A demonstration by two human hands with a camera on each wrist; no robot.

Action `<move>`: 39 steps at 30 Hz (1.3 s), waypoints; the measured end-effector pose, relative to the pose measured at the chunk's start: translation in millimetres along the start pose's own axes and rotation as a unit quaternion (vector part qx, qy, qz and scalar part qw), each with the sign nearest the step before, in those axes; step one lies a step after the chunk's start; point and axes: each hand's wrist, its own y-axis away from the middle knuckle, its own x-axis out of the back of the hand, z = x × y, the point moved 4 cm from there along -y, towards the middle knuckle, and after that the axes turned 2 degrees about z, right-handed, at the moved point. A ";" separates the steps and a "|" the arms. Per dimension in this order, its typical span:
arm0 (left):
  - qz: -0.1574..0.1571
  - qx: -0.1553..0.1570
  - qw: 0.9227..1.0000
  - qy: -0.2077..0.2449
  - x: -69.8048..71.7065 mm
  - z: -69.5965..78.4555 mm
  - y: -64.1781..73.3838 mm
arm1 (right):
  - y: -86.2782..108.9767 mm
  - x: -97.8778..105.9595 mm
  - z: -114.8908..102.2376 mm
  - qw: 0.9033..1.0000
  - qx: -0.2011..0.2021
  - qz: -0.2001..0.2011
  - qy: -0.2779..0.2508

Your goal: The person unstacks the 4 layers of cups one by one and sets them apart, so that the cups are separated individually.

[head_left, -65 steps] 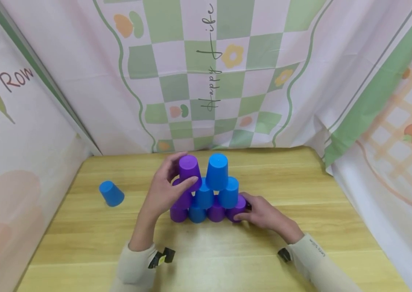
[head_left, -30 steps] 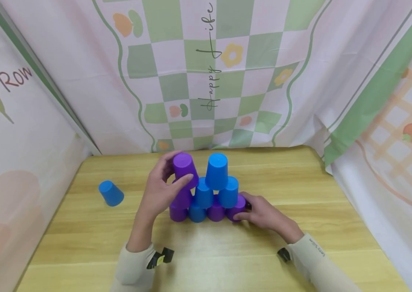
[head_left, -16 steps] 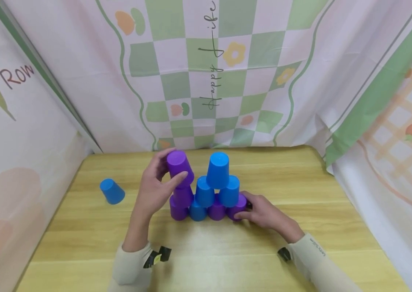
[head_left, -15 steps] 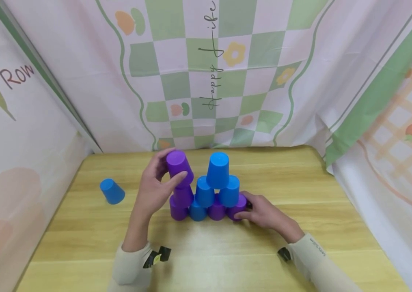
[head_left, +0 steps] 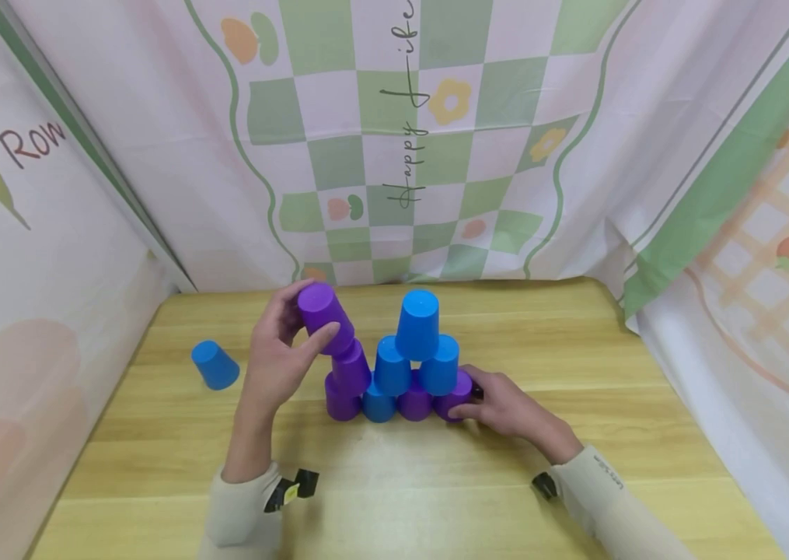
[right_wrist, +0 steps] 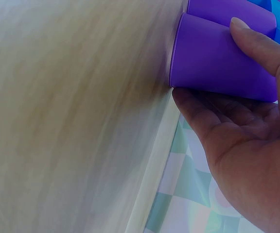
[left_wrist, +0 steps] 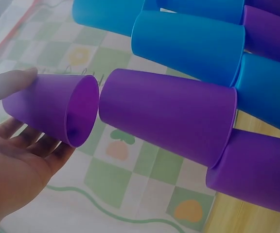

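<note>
Left hand (head_left: pixel 275 354): thumb and fingers grip the held purple cup (head_left: pixel 326 311), mouth down.
Held cup's rim: just beside the base of the middle-tier purple cup (head_left: pixel 350 372), to the hand's right and lower; contact cannot be told.
Room at left hand: a gap lies right of the held cup, up to the top blue cup (head_left: pixel 418 325), which sits on two blue cups (head_left: pixel 392 365).
Left of left hand: loose blue cup (head_left: pixel 215 365), narrow end up, near the wrist; tabletop (head_left: pixel 156 459) runs on to its left edge.
Right hand (head_left: pixel 502 404): grasps the end purple cup (head_left: pixel 453 397) of the bottom row, thumb on the near side, fingers on the far side.
Right of right hand: tabletop stretches to the right edge.
Beyond both hands: far tabletop edge, patterned cloth (head_left: pixel 380 155) behind it.
</note>
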 end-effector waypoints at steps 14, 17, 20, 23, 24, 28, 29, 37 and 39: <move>0.042 0.005 0.999 0.021 17.4 -1.3 2.6 | 0.1 -1.1 1.6 1.000 -0.001 0.001 0.008; 0.066 0.012 0.998 0.016 22.2 -2.9 3.2 | -0.1 -1.3 1.3 1.000 0.007 0.001 0.004; 0.092 0.024 0.995 0.005 27.8 -5.5 4.1 | -0.6 -1.2 1.0 1.000 0.016 0.000 0.001; 0.113 0.041 0.993 -0.006 33.3 -8.0 4.9 | -1.1 -0.9 0.8 1.000 0.019 0.000 -0.001; 0.118 0.046 0.992 -0.007 34.9 -8.7 5.0 | -1.2 -0.8 0.9 1.000 0.019 -0.001 -0.001; 0.130 0.062 0.990 -0.008 39.2 -11.1 5.2 | -1.2 -0.5 0.7 1.000 0.015 -0.004 -0.008; 0.131 0.064 0.989 -0.007 39.8 -11.7 5.2 | -1.1 -0.5 0.8 1.000 0.014 -0.004 -0.007; 0.135 0.083 0.987 -0.009 43.0 -17.9 6.8 | -0.1 -0.1 -0.4 1.000 0.013 -0.003 -0.003; 0.137 0.088 0.987 -0.011 44.3 -20.4 7.5 | 0.2 0.0 -0.3 1.000 0.012 -0.003 -0.004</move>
